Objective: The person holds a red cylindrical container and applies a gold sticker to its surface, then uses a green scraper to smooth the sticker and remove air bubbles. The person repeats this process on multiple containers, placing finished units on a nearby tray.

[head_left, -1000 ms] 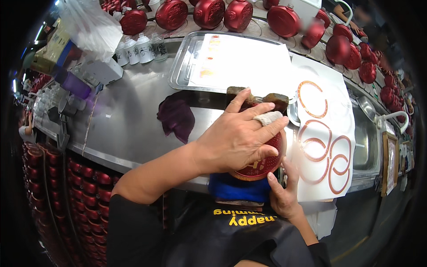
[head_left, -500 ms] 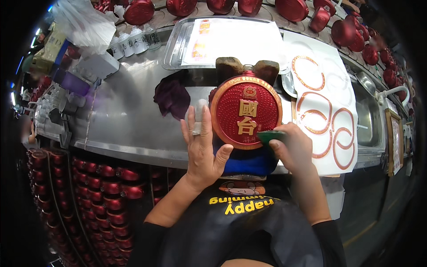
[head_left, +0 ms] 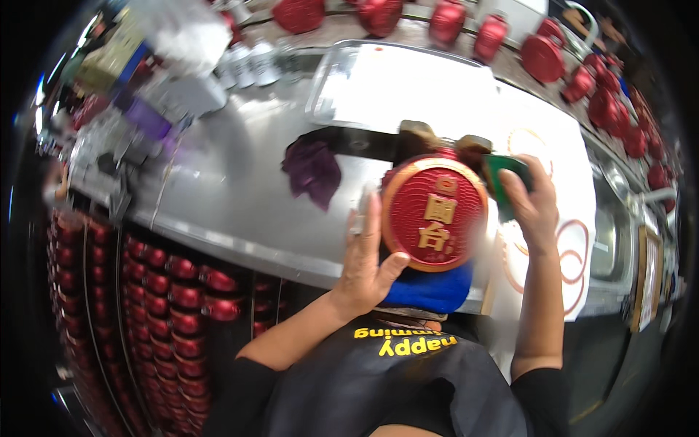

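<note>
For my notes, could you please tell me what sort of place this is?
Probably a factory workshop: round metallic-red bottles stand beyond a stainless-steel worktop, with a ring-patterned white sheet.

Red bottle (head_left: 421,218) — copper-gold rim (head_left: 388,211), gold characters (head_left: 439,209) — green scraper (head_left: 502,191), purple cloth (head_left: 313,173), blue pad (head_left: 429,286), yellow-lettered black apron (head_left: 349,386)

Setting: a factory workshop, apparently for decorating bottles. Evidence: far side, round red bottles (head_left: 447,22) of one pattern spaced along a slatted, conveyor-like track (head_left: 415,30); near left, many more racked bottles (head_left: 186,346) in close rows. Stainless-steel bench (head_left: 233,160) with small white bottles (head_left: 263,64) at far left; ring-marked sheet (head_left: 542,109) and sink (head_left: 621,226) at right. Single decorated bottle (head_left: 408,193) at bench's near edge, before a dark apron (head_left: 342,379).
</note>
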Available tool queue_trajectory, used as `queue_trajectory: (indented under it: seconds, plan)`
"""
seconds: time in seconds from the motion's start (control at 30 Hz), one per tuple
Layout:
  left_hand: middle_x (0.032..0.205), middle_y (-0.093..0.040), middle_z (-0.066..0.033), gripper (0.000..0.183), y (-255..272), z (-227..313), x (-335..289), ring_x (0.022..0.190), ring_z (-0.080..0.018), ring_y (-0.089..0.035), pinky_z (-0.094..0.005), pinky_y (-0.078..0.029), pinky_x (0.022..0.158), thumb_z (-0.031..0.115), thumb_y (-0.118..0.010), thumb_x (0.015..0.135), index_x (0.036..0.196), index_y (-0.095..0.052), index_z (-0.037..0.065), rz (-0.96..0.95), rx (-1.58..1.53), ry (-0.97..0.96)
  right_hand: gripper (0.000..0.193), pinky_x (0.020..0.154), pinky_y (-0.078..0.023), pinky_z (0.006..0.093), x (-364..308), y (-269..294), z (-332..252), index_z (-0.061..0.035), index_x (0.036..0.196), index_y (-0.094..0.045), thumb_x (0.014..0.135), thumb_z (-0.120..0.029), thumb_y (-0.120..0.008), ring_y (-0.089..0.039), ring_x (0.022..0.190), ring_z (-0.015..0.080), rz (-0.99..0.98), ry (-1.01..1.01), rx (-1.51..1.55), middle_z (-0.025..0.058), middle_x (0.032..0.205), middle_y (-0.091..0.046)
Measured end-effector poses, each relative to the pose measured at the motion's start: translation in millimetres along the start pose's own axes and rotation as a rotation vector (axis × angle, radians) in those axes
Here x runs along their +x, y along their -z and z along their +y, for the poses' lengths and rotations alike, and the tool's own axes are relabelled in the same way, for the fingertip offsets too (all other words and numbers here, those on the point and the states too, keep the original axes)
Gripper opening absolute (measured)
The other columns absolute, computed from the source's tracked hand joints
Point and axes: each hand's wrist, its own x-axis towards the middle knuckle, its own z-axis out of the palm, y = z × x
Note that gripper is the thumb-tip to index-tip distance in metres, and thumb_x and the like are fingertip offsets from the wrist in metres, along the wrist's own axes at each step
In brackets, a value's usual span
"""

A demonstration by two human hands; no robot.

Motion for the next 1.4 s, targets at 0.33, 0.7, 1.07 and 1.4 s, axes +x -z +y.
queue_trajectory:
  seconds: [0.33, 0.7, 1.07, 1.4]
  plan:
    - [0.128, -0.062, -0.0197, 0.046, 92, -94, 50, 0.136, -0.0450, -0.042, -0.0539, -0.033, 0.115, 0.025, -0.069, 0.095, 0.138, -0.059, 0.014, 0.021, 0.951, 0.142, 0.026, 0.084, -0.051, 0.0226, -92, -10, 13, -0.0010, 0.124, -0.062, 0.104, -0.017, -0.065, -0.063, 0.095, 0.0095, 0.186, -0.249, 0.456, 0.0046, 0.108, -0.067]
    - [0.096, -0.072, -0.0097, 0.014, 35, 18, 93, 0.087, -0.0251, -0.065, -0.0373, -0.048, 0.092, 0.007, -0.070, 0.094, 0.107, -0.075, 0.006, 0.164, -0.005, -0.192, 0.029, 0.082, -0.051, 0.0263, -103, -25, 1, 0.0006, 0.119, -0.062, 0.100, -0.018, -0.072, -0.062, 0.090, 0.0125, 0.177, -0.218, 0.359, 0.0058, 0.100, -0.067]
    - [0.083, -0.073, -0.0078, 0.012, 32, 29, 149, 0.084, -0.0252, -0.059, -0.0358, -0.048, 0.084, 0.015, -0.076, 0.091, 0.100, -0.080, 0.010, -0.233, 0.167, -0.404, 0.031, 0.078, -0.051, 0.0275, -105, -32, 8, -0.0003, 0.118, -0.060, 0.101, -0.024, -0.071, -0.062, 0.087, 0.0137, 0.177, -0.190, 0.213, 0.0071, 0.096, -0.067]
    - [0.097, -0.069, -0.0050, 0.024, 45, 7, 39, 0.090, -0.0186, -0.058, -0.0307, -0.049, 0.085, 0.005, -0.073, 0.095, 0.119, -0.078, 0.004, 0.132, 0.075, -0.151, 0.029, 0.077, -0.049, 0.0257, -104, -35, 7, -0.0004, 0.118, -0.059, 0.104, -0.025, -0.067, -0.058, 0.086, 0.0114, 0.183, -0.151, 0.237, 0.0041, 0.096, -0.062]
